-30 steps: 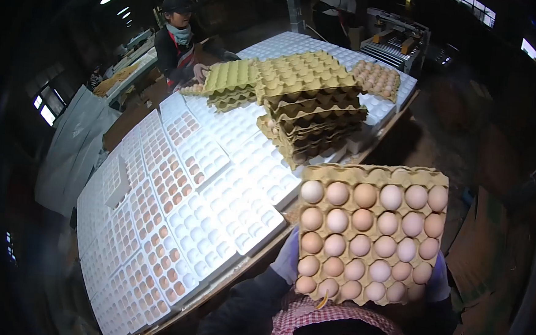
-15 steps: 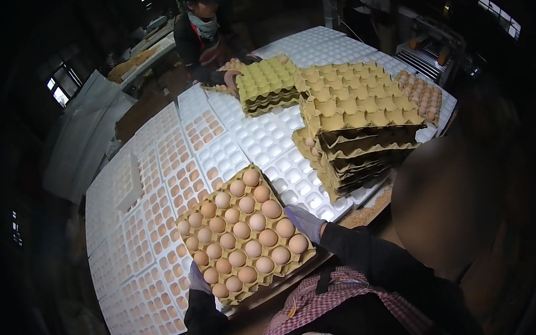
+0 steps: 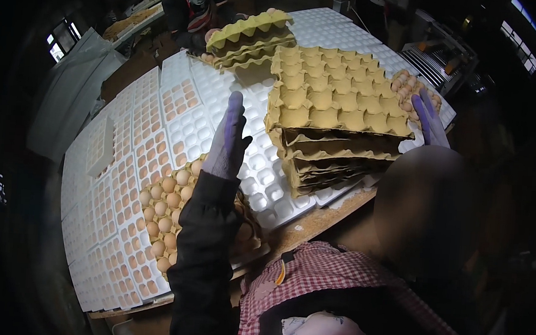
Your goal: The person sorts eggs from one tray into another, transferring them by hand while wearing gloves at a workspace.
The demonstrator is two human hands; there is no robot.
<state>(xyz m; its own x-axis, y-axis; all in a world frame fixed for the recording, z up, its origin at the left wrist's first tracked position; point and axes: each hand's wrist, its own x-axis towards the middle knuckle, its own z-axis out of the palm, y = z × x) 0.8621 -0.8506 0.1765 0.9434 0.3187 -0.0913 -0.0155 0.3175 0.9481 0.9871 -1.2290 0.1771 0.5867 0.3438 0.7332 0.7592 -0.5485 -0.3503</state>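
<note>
My left hand (image 3: 225, 143), in a grey glove with purple on it, is raised above the white trays with its fingers stretched out, holding nothing. Below it, partly hidden by my sleeve, a cardboard egg tray (image 3: 165, 226) full of brown eggs lies on the white trays. Just right of that hand stands a tall stack of yellowish cardboard egg trays (image 3: 340, 92). Beyond the stack's right side, my right hand (image 3: 430, 120) is open, its fingers extended in front of another batch of eggs (image 3: 405, 87). Whether it touches them I cannot tell.
White pocketed trays (image 3: 191, 126) cover the table, many at left filled with eggs. Across from me, a person (image 3: 188, 12) stands by a smaller stack of cardboard trays (image 3: 251, 37). A roller machine (image 3: 431, 58) stands at the far right. The table's wooden edge (image 3: 320, 223) runs before me.
Both hands have let go of the full egg tray, now lying on the white trays. My left hand rose beside the tall stack; my right reached to its far right. The smaller stack tilted.
</note>
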